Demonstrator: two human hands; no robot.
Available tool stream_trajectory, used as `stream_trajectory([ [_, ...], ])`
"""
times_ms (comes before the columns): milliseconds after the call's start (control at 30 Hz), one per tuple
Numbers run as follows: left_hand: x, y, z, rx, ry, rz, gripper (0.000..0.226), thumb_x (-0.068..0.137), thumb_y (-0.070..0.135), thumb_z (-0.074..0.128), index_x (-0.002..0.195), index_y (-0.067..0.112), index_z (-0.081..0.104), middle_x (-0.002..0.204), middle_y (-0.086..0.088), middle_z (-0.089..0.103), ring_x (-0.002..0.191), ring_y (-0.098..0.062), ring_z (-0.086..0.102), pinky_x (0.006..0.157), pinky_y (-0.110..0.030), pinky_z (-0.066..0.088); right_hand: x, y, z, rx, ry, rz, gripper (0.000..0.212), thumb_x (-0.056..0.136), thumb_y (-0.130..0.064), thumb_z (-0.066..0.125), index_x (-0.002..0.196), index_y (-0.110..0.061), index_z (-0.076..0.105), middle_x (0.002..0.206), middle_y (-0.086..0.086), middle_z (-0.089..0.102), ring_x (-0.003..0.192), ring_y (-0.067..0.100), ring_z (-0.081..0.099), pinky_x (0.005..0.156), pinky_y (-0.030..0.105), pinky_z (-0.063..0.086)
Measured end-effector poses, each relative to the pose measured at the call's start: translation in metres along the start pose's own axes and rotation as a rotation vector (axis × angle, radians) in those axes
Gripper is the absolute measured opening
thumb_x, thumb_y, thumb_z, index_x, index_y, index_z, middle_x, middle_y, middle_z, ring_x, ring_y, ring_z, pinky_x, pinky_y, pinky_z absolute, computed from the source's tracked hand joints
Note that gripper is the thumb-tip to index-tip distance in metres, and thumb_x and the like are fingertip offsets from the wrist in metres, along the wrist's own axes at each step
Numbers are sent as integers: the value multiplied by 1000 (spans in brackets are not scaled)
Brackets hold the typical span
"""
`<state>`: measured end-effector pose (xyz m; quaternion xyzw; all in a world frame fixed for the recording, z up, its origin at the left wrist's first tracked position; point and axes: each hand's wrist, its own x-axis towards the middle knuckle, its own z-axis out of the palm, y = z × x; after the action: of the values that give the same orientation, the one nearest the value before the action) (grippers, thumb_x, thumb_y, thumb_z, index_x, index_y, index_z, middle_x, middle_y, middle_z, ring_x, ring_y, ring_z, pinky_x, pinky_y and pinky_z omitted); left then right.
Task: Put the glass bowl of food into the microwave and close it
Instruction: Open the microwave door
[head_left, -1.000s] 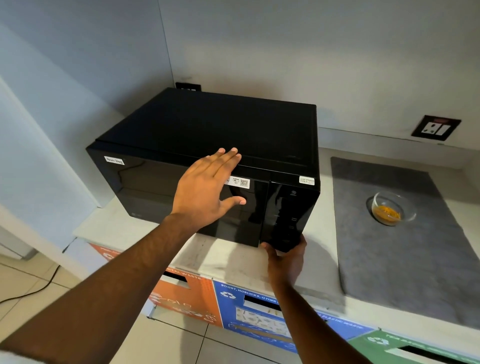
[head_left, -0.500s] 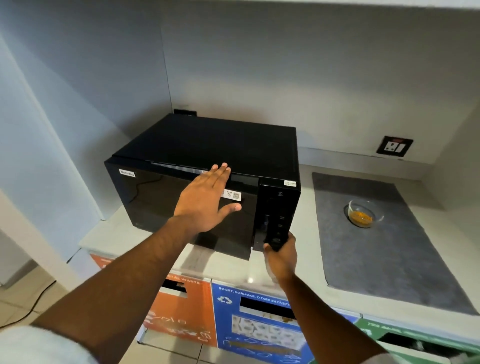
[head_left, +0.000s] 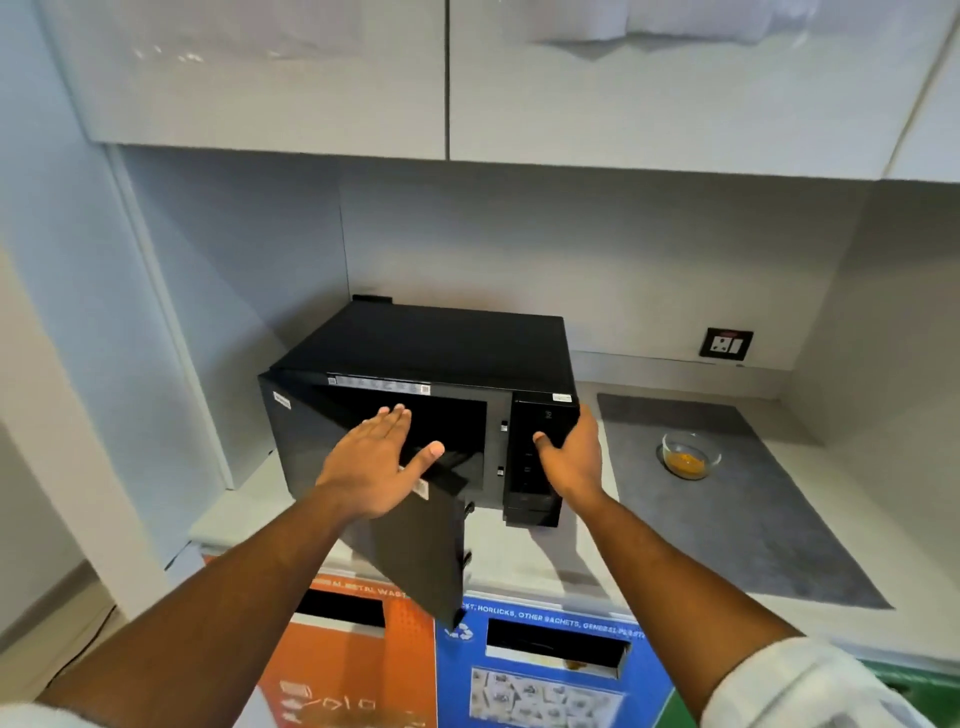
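**Black door ajar, bowl waiting on the mat**

Orange and blue bin fronts (head_left: 540, 670) fill the bottom of the frame, nearest the wearer. The blue one carries a recycling symbol and white lettering that reads in part "HORLICKS, OTHER SACHETS"; the words after that blur out. The orange one has a white line ending in what looks like "WASTE", mostly cut off by the door.

Above them, at lower centre, the microwave door (head_left: 415, 551) hangs open toward the camera, hinged on the left. The left hand (head_left: 371, 462) lies flat along its top edge, fingers straight and close together, thumb spread to the right; it clamps nothing and seems to be guiding the swing. A white sticker shows just under the palm, too small to read.

The right hand (head_left: 574, 457) cups the right front corner of the microwave (head_left: 431, 343), thumb on the control panel, fingers wrapped around the side, probably steadying the body so it does not slide on the counter (head_left: 519, 561). Small white labels sit along the top front edge, illegible.

Further right, the glass bowl of food (head_left: 690, 455) rests on a grey mat (head_left: 727, 525), well apart from both hands, yellow-orange contents inside. It is not yet in the cavity.

At far right on the wall is a black socket plate (head_left: 725, 344).
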<state>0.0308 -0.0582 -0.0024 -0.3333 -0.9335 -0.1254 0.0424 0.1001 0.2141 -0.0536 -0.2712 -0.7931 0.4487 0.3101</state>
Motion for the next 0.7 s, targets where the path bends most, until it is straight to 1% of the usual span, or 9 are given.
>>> stream_trajectory([
  [67,-16,-12,-7,3,-2,-12,105,80,83,6,158,13,13,169,-4,9,156,-18,5,126,-34,7,-1,-12,-3,-109,3,-86,82,87,-23,77,154,-18,29,159,6,40,144,29,44,116,46,42],
  [133,-31,-24,-15,-2,-34,-34,102,82,82,12,159,16,7,169,-2,3,156,-16,1,126,-35,6,-3,-20,-3,-272,-33,-135,89,91,-28,72,160,-15,17,169,7,24,155,30,25,124,43,29],
  [200,-42,-37,-24,-7,-95,-78,110,77,88,13,159,15,1,169,-2,-5,156,-17,-4,126,-38,5,-4,-24,-2,-447,-71,-204,90,94,-32,68,161,-11,11,171,9,15,158,29,10,126,41,17],
  [300,-54,-53,-38,-19,-188,-191,124,69,94,17,157,10,-5,167,-6,-16,155,-23,-12,126,-43,5,-8,-26,3,-662,-115,-312,89,94,-37,65,161,-9,14,170,12,16,158,31,8,127,43,11],
  [400,-68,-67,-49,22,-223,-295,128,68,96,19,156,7,-7,166,-11,-19,154,-27,-14,127,-46,6,-15,-30,8,-812,-142,-368,90,94,-40,62,161,-6,12,170,15,13,158,34,8,126,44,7],
  [533,-85,-89,-55,105,-215,-395,132,65,98,16,156,5,-6,167,-14,-14,155,-29,-12,126,-45,4,-19,-30,10,-908,-161,-368,94,93,-40,62,161,-6,6,171,15,7,158,35,4,127,46,6],
  [700,-98,-122,-56,168,-176,-456,135,61,101,10,156,6,-7,168,-13,-10,156,-28,-7,127,-45,4,-20,-24,10,-965,-185,-359,99,92,-30,66,161,-9,-2,172,14,-1,158,35,-3,128,46,7],
])
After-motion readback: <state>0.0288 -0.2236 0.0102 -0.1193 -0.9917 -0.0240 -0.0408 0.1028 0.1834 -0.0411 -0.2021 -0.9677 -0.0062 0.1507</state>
